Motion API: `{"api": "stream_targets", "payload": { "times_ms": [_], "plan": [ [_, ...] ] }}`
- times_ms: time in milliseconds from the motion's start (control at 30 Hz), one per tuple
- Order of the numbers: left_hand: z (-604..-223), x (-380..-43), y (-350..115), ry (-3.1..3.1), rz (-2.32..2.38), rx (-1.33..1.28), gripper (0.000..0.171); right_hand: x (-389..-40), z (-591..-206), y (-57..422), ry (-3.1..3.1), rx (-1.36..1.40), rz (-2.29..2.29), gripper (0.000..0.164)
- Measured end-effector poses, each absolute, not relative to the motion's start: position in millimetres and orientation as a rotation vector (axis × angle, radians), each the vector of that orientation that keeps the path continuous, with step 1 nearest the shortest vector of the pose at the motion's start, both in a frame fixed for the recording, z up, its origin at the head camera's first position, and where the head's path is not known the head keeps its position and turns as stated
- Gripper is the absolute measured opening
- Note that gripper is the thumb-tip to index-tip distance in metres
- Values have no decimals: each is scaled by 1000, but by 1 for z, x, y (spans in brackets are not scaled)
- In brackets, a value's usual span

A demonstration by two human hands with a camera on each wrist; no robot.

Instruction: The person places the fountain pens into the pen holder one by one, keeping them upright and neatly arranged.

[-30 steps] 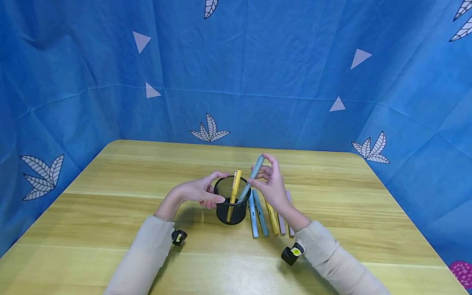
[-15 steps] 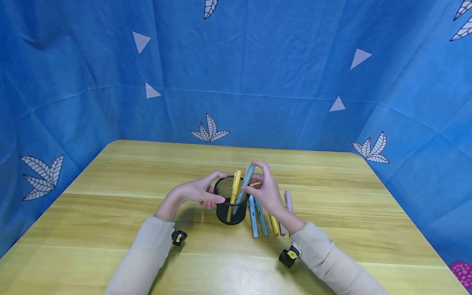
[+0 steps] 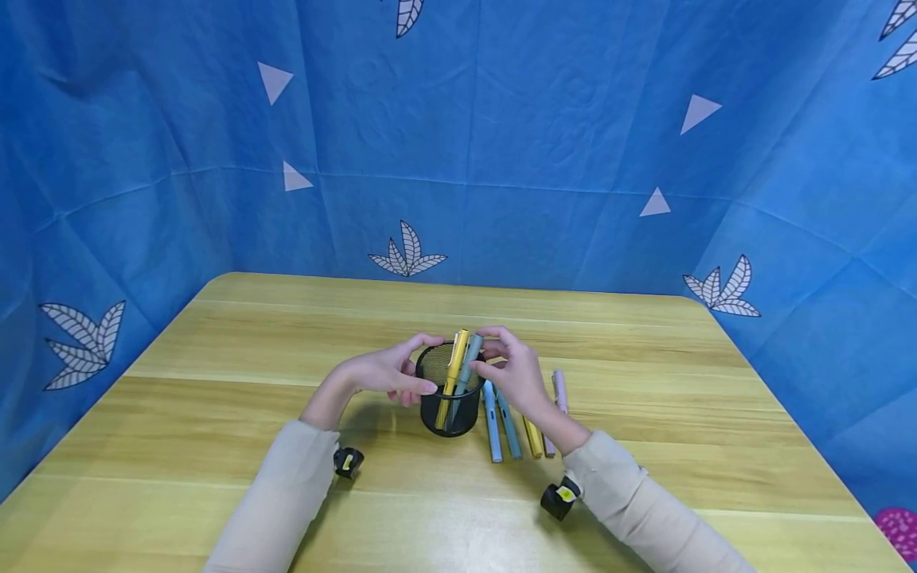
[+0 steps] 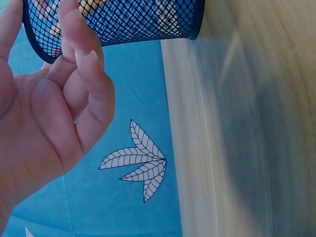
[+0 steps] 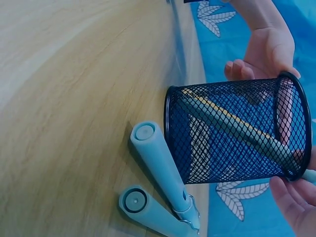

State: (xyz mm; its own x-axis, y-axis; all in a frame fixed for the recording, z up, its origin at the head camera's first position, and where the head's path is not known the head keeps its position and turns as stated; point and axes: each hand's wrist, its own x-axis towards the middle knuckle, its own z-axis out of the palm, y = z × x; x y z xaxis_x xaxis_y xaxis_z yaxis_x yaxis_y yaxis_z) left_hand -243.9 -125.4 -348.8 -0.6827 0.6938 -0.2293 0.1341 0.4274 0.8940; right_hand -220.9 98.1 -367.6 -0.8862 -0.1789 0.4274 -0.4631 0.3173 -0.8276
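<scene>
A black mesh pen holder (image 3: 430, 415) stands upright on the table. My left hand (image 3: 387, 372) holds its rim from the left, thumb at the near side and index finger at the far side. In the left wrist view, the other fingers curl beside the mesh (image 4: 133, 22). A yellow pen (image 3: 455, 358) leans inside the holder. Beside it a grey-teal pen (image 3: 468, 358) stands slanted, its lower part down in the mesh. My right hand (image 3: 521, 380) pinches this pen's upper end at the right of the rim, seen close up in the right wrist view (image 5: 296, 207).
Right of the holder lie a light blue pen (image 3: 493, 430), a blue-teal pen (image 3: 510, 434), a yellow pen (image 3: 533, 439) and purple pens (image 3: 560, 388), partly hidden under my right forearm. A blue patterned cloth (image 3: 458, 143) hangs behind the wooden table (image 3: 286, 334).
My right hand has moved left and down, lowering the grey-teal pen deeper into the holder and bringing it more upright beside the yellow one. The left hand has stayed in place.
</scene>
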Motion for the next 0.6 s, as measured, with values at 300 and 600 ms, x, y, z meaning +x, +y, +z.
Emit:
{"api": "stream_targets", "payload": {
  "times_ms": [300,600],
  "plan": [
    [-348,-243,-125,2094,1240,702,74,-217,-365,98,-2347,538,1613,44],
    [-348,-243,-125,2108,1233,697,74,-196,-341,96,-2345,525,1663,42]
  ]
}}
